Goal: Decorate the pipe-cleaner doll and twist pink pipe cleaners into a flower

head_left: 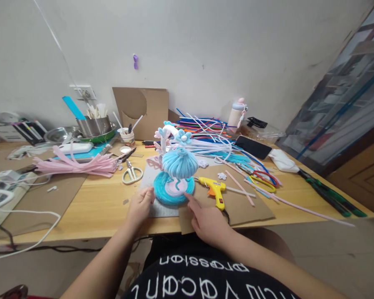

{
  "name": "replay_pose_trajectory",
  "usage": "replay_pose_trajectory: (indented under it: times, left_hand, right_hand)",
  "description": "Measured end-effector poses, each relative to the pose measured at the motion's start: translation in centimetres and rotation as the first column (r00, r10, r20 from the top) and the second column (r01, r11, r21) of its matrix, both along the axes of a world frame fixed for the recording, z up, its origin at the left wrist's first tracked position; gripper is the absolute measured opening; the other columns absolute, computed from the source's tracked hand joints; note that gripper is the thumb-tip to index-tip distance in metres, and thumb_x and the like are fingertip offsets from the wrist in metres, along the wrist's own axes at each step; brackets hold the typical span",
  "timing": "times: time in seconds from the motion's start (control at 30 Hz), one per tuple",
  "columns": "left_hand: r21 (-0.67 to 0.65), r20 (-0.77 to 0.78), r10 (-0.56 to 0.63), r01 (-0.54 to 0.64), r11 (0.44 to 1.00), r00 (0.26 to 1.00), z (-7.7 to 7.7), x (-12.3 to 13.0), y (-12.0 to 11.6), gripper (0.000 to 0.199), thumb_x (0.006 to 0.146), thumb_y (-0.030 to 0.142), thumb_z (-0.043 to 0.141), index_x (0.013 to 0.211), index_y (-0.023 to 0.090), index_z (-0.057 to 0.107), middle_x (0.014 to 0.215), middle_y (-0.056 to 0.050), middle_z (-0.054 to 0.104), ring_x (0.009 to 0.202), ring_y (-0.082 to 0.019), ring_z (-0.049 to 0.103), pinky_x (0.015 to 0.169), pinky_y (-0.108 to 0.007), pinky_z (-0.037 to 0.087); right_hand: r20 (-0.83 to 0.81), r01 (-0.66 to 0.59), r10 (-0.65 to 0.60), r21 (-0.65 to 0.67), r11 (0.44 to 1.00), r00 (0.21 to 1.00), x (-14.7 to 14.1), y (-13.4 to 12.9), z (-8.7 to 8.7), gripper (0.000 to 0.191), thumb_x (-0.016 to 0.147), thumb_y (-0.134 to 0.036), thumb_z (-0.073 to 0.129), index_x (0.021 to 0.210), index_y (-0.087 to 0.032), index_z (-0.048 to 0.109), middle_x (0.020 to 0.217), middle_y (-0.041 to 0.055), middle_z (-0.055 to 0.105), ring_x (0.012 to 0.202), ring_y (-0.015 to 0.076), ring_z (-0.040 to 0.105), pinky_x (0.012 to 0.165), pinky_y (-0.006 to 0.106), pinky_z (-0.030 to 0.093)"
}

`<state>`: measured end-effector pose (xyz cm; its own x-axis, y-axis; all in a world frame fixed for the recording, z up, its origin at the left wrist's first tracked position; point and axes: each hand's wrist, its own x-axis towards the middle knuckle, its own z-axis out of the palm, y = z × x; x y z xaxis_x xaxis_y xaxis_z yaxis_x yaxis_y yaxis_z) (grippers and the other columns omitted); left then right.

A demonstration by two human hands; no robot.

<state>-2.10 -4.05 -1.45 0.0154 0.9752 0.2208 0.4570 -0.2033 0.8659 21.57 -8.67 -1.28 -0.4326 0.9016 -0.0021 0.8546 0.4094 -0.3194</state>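
A craft lamp shape made of fuzzy pipe cleaners stands upright in front of me, with a pleated blue shade, a blue flower on top and a round turquoise base with a pale pink middle. My left hand is closed beside the base's left edge; whether anything is between its fingers is hidden. With its index finger stretched out, my right hand touches the front right of the base, the other fingers curled and holding nothing visible. Just right of the base lies a yellow hot glue gun.
White-handled scissors lie left of the base. Pink pipe cleaners are bundled further left, and a colourful heap fills the back. Cardboard lies under the glue gun. A phone and green-handled pliers are at right.
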Motion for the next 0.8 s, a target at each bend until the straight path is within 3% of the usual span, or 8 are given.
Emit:
replay_pose_trajectory:
  times: [0.13, 0.23, 0.3, 0.4, 0.53, 0.7, 0.8]
  left_hand:
    - [-0.025, 0.042, -0.067, 0.068, 0.997, 0.997, 0.5, 1.0, -0.3, 0.03, 0.078, 0.045, 0.055, 0.067, 0.018, 0.057, 0.066, 0.0, 0.059, 0.065, -0.014, 0.053, 0.064, -0.026, 0.041]
    - [-0.06, 0.084, -0.07, 0.075, 0.995, 0.994, 0.3, 1.7, -0.8, 0.02, 0.068, 0.035, 0.069, 0.068, 0.017, 0.06, 0.07, -0.001, 0.064, 0.068, -0.015, 0.057, 0.066, -0.026, 0.044]
    - [-0.08, 0.123, -0.091, 0.102, 0.992, 0.988, 0.0, 2.1, -1.1, 0.018, 0.069, 0.032, 0.068, 0.065, 0.016, 0.06, 0.072, -0.002, 0.066, 0.07, -0.016, 0.06, 0.069, -0.027, 0.046]
    - [-0.074, 0.045, -0.155, 0.158, 0.985, 0.987, -0.1, 2.6, -1.4, 0.013, 0.076, 0.029, 0.06, 0.069, 0.017, 0.061, 0.071, -0.001, 0.066, 0.07, -0.016, 0.06, 0.068, -0.027, 0.045]
    - [-0.012, -0.096, -0.094, 0.094, 0.996, 0.991, 0.3, 3.3, -1.6, 0.018, 0.081, 0.032, 0.054, 0.069, 0.018, 0.056, 0.059, 0.003, 0.059, 0.057, -0.013, 0.054, 0.057, -0.024, 0.04]
    - [0.029, -0.129, -0.014, 0.017, 0.999, 0.992, 0.1, 3.9, -2.0, 0.035, 0.071, 0.042, 0.066, 0.055, 0.018, 0.046, 0.051, 0.005, 0.051, 0.05, -0.011, 0.047, 0.051, -0.022, 0.034]
    - [0.048, -0.14, -0.061, 0.068, 0.997, 0.988, -0.4, 3.6, -2.3, 0.047, 0.082, 0.046, 0.052, 0.047, 0.019, 0.036, 0.044, 0.005, 0.041, 0.044, -0.009, 0.039, 0.048, -0.023, 0.03]
  right_hand:
    - [0.026, 0.012, -0.011, -0.031, 0.999, 1.0, -0.1, -0.1, 0.5, 0.071, 0.079, -0.019, 0.04, 0.146, -0.019, 0.018, 0.143, 0.0111, 0.04, 0.083, 0.0205, 0.065, 0.071, 0.031, 0.047]
    - [0.053, 0.023, -0.02, -0.054, 0.998, 0.998, -0.2, -0.2, 0.8, 0.069, 0.08, -0.02, 0.039, 0.146, -0.019, 0.018, 0.142, 0.0121, 0.041, 0.083, 0.0211, 0.065, 0.072, 0.032, 0.047]
    - [0.054, 0.017, -0.014, -0.052, 0.998, 0.998, -0.2, -0.2, 0.9, 0.067, 0.08, -0.019, 0.038, 0.145, -0.019, 0.021, 0.143, 0.0121, 0.04, 0.083, 0.021, 0.065, 0.071, 0.032, 0.047]
    - [0.04, 0.01, -0.008, -0.043, 0.999, 0.999, -0.1, -0.1, 0.9, 0.066, 0.08, -0.019, 0.038, 0.144, -0.019, 0.023, 0.144, 0.0118, 0.039, 0.083, 0.021, 0.064, 0.071, 0.032, 0.046]
    - [0.045, 0.018, -0.015, -0.055, 0.998, 0.999, -0.2, -0.2, 0.9, 0.069, 0.08, -0.019, 0.039, 0.146, -0.018, 0.019, 0.142, 0.013, 0.041, 0.083, 0.0203, 0.064, 0.071, 0.031, 0.046]
    - [0.054, 0.022, -0.02, -0.044, 0.999, 0.998, -0.2, -0.2, 0.9, 0.066, 0.08, -0.019, 0.04, 0.144, -0.02, 0.024, 0.142, 0.0125, 0.041, 0.079, 0.0192, 0.064, 0.07, 0.03, 0.046]
    - [0.039, 0.022, -0.02, -0.043, 0.999, 0.999, -0.2, -0.2, 1.0, 0.066, 0.079, -0.019, 0.04, 0.143, -0.019, 0.026, 0.144, 0.0117, 0.039, 0.08, 0.0196, 0.064, 0.071, 0.032, 0.047]
